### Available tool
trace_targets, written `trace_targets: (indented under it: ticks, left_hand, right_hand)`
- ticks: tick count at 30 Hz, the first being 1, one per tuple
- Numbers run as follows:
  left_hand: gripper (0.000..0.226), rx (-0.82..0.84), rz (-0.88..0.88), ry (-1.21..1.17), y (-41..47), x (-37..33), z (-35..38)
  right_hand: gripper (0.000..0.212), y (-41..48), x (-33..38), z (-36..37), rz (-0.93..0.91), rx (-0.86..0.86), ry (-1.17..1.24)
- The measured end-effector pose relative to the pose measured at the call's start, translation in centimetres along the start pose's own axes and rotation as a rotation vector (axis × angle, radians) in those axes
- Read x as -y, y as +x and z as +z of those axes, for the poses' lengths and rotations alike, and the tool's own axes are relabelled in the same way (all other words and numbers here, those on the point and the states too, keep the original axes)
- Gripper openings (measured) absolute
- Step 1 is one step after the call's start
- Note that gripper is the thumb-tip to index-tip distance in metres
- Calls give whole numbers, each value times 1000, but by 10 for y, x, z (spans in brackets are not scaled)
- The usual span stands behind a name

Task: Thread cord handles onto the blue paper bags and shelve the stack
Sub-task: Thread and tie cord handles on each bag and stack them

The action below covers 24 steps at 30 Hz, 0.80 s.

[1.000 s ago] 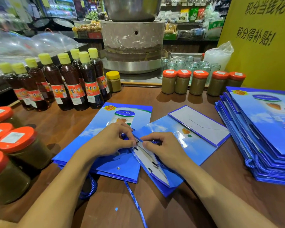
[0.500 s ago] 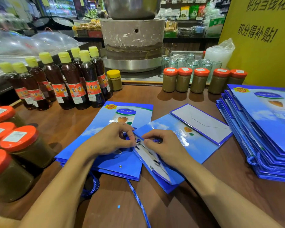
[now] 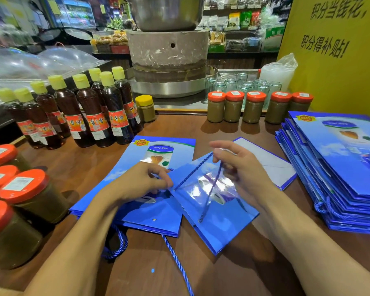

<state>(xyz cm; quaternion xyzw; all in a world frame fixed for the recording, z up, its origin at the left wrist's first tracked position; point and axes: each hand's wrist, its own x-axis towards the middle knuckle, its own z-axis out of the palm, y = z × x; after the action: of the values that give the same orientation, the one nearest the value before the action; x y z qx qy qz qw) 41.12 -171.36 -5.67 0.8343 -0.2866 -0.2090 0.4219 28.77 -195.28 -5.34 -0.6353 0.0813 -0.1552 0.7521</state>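
Note:
A flat blue paper bag (image 3: pixel 220 227) lies at an angle on the wooden counter, glossy side up. A blue cord (image 3: pixel 192 171) runs as a loop through its two holes. My right hand (image 3: pixel 241 169) pinches the top of that loop and holds it lifted above the bag. My left hand (image 3: pixel 141 182) presses on the bag's left corner, its fingertips by the near hole. Under it lies another blue bag (image 3: pixel 158 152) with cord handles (image 3: pixel 118 246) hanging off its near edge. A tall stack of blue bags (image 3: pixel 338 171) sits at the right.
Dark oil bottles with yellow caps (image 3: pixel 94 112) stand at the back left. Orange-lidded jars (image 3: pixel 19 189) crowd the left edge, and more jars (image 3: pixel 256 105) line the back. A stone mill (image 3: pixel 169 58) rises behind. A loose cord (image 3: pixel 177 263) trails toward the near edge.
The bag was folded open with both hands working at its top edge; now it lies flat and my right hand has risen, pulling the cord loop up through the holes.

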Motion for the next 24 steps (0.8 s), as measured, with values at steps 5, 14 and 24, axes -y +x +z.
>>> trace_targets:
  ticks: [5,14,24]
  left_hand:
    - [11,-71,-9,73,1,2,5]
    - [30,26,-25,103,-7,-12,6]
    - [32,35,-67,148,1,-1,6]
  right_hand:
    - [23,2,0,-9,100,-26,175]
    - [19,5,-16,-18,243,-222,126]
    - [22,5,-14,-10,266,-350,120]
